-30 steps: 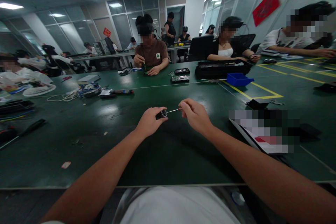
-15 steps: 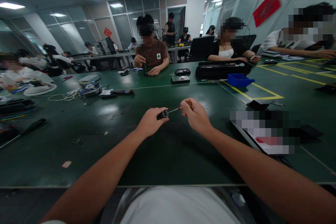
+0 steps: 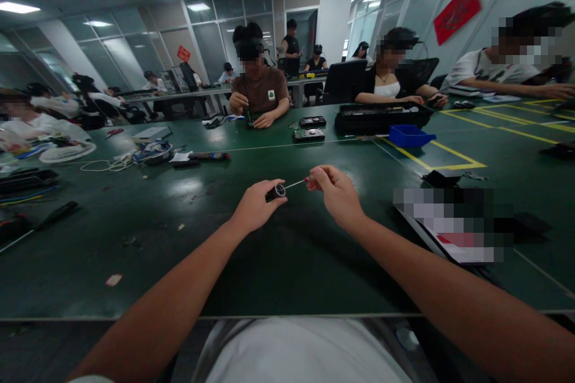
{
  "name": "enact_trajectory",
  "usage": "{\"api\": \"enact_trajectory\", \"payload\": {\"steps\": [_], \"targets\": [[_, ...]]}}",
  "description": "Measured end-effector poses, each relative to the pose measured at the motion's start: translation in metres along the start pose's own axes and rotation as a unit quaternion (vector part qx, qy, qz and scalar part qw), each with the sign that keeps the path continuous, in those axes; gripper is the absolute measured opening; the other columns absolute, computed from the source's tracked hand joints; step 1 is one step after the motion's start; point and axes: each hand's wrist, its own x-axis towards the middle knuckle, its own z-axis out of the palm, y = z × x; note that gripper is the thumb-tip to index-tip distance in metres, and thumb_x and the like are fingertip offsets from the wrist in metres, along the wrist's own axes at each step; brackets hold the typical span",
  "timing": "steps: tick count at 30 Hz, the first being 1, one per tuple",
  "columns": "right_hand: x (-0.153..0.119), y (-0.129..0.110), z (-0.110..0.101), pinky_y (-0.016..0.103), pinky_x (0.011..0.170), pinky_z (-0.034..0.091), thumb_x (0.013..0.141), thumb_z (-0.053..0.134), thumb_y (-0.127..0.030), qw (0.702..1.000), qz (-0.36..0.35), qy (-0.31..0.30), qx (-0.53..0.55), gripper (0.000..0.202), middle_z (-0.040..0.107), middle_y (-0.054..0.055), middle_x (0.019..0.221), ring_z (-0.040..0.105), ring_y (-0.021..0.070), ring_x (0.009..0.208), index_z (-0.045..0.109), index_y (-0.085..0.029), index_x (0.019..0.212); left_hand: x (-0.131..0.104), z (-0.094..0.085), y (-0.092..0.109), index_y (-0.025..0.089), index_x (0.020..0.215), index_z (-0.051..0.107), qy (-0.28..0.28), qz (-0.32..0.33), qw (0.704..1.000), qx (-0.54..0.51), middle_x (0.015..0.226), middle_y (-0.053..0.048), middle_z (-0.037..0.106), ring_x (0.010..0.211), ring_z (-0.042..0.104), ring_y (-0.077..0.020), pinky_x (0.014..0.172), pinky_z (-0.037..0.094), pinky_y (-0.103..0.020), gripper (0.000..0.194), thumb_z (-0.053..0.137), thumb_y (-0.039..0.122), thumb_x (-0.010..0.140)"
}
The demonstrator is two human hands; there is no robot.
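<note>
My left hand (image 3: 255, 208) pinches a small black cylindrical part (image 3: 272, 194) between thumb and fingers, above the green table (image 3: 287, 275). A pale ring shows on the end of the part that faces right. My right hand (image 3: 336, 194) is closed around the reddish handle of a small screwdriver (image 3: 295, 184). The thin metal shaft slants down to the left and reaches the ringed end of the part. Whether the tip touches or sits inside it, I cannot tell.
A blue bin (image 3: 409, 136) and open hard drives (image 3: 309, 134) lie farther back. On the left are coiled wires (image 3: 155, 151), a pen-like tool (image 3: 210, 156) and a long screwdriver (image 3: 56, 215). A partly blurred flat item (image 3: 442, 230) lies at right. Co-workers sit across the table.
Both hands have shifted very slightly, the left one a little to the left and up. The part's ringed end is turned a bit differently. Both holds are the same.
</note>
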Motion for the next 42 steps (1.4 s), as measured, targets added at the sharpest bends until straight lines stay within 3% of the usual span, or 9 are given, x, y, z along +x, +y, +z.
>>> {"api": "enact_trajectory", "payload": {"steps": [3,5,10,19,23,30,37,42], "targets": [[0.006,0.008,-0.004,0.039,0.070,0.057,0.092,0.052,-0.048,0.989,0.110,0.010,0.100,0.028,0.061,0.002,0.069,0.060,0.0172,0.061,0.057,-0.022,0.081,0.003,-0.002,0.000,0.027,0.130,0.061,-0.012,0.056,0.996,0.064,0.124,-0.006,0.066,0.120,0.057,-0.0232,0.119,0.023,-0.054,0.041,0.065,0.022,0.089],[0.010,0.013,-0.007,0.039,0.069,0.058,0.092,0.051,-0.046,0.984,0.140,0.023,0.105,0.027,0.057,0.001,0.065,0.057,0.0171,0.057,0.056,-0.023,0.079,0.005,-0.003,-0.002,0.028,0.129,0.061,-0.021,0.044,0.994,0.097,0.124,-0.006,0.065,0.122,0.056,-0.0240,0.120,0.016,-0.060,0.041,0.064,0.018,0.089],[0.011,0.015,-0.007,0.036,0.066,0.057,0.090,0.056,-0.050,0.991,0.109,0.049,0.060,0.028,0.062,0.002,0.073,0.060,0.0161,0.061,0.056,-0.023,0.082,0.006,-0.002,-0.005,0.025,0.130,0.060,-0.053,-0.006,0.996,0.073,0.126,-0.007,0.065,0.121,0.056,-0.0248,0.118,0.022,-0.060,0.042,0.066,0.022,0.089],[0.003,0.010,0.000,0.033,0.065,0.051,0.088,0.060,-0.050,1.000,0.016,0.014,-0.003,0.030,0.065,0.002,0.076,0.062,0.0153,0.065,0.061,-0.020,0.087,0.004,0.000,0.003,0.026,0.130,0.061,-0.055,-0.016,0.997,0.051,0.127,-0.006,0.066,0.121,0.057,-0.0243,0.118,0.024,-0.057,0.044,0.069,0.023,0.087],[0.002,0.009,0.000,0.034,0.067,0.052,0.088,0.062,-0.049,1.000,0.012,-0.007,0.009,0.028,0.067,0.002,0.076,0.063,0.0164,0.066,0.062,-0.021,0.088,0.004,0.002,-0.001,0.024,0.132,0.059,-0.039,-0.031,0.998,0.043,0.128,-0.006,0.066,0.120,0.059,-0.0246,0.119,0.025,-0.054,0.048,0.071,0.026,0.086],[-0.001,0.006,0.001,0.034,0.068,0.052,0.091,0.059,-0.044,1.000,-0.007,0.014,0.010,0.023,0.067,0.002,0.080,0.064,0.0162,0.069,0.060,-0.021,0.089,0.004,0.004,-0.001,0.023,0.123,0.065,-0.030,-0.033,0.999,0.018,0.122,-0.006,0.069,0.115,0.062,-0.0254,0.117,0.030,-0.051,0.039,0.072,0.029,0.085],[0.000,0.006,0.000,0.034,0.067,0.052,0.091,0.056,-0.043,1.000,-0.020,0.008,-0.014,0.022,0.067,0.002,0.077,0.064,0.0167,0.068,0.059,-0.021,0.088,0.001,0.003,0.001,0.023,0.122,0.066,-0.017,-0.031,0.999,-0.007,0.123,-0.007,0.069,0.112,0.063,-0.0249,0.101,0.045,-0.042,0.038,0.073,0.028,0.085],[-0.004,-0.004,-0.002,0.032,0.059,0.047,0.093,0.054,-0.046,0.994,-0.017,-0.012,-0.111,0.026,0.062,-0.001,0.062,0.059,0.0163,0.058,0.060,-0.021,0.087,0.001,0.003,0.000,0.022,0.122,0.066,-0.043,-0.017,0.999,-0.011,0.117,-0.006,0.070,0.107,0.064,-0.0235,0.096,0.047,-0.038,0.039,0.073,0.026,0.084]]}}
